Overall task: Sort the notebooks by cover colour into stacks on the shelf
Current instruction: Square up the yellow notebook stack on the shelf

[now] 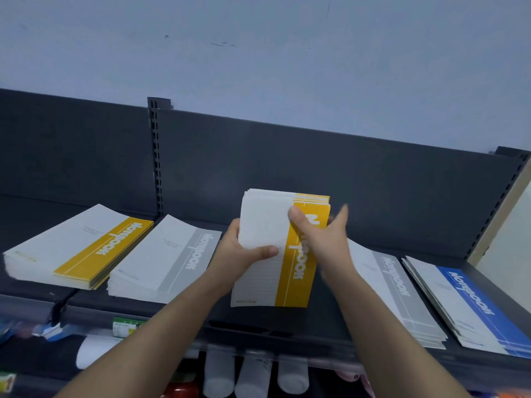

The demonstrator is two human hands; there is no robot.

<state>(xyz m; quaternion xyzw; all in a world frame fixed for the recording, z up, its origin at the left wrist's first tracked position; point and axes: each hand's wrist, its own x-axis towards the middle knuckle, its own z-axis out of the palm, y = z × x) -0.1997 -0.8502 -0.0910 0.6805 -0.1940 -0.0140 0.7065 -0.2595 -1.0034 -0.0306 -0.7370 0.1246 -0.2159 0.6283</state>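
A bundle of yellow-striped notebooks (264,225) is held up over the middle of the dark shelf (344,317). My left hand (244,252) grips its left edge, thumb on the front cover. My right hand (321,234) holds the right edge, thumb on the yellow stripe, fingers behind. On the shelf lie a yellow-striped stack (77,248) at the far left, a grey-striped stack (163,259) beside it, another grey-striped stack (399,294) right of my hands, and a blue-striped stack (471,305) at the far right.
The shelf's dark back panel (316,168) rises behind the stacks, with a slotted upright (156,156) at the left. White bottles (253,374) and other goods stand on the shelf below. A price label (126,326) sits on the front rail.
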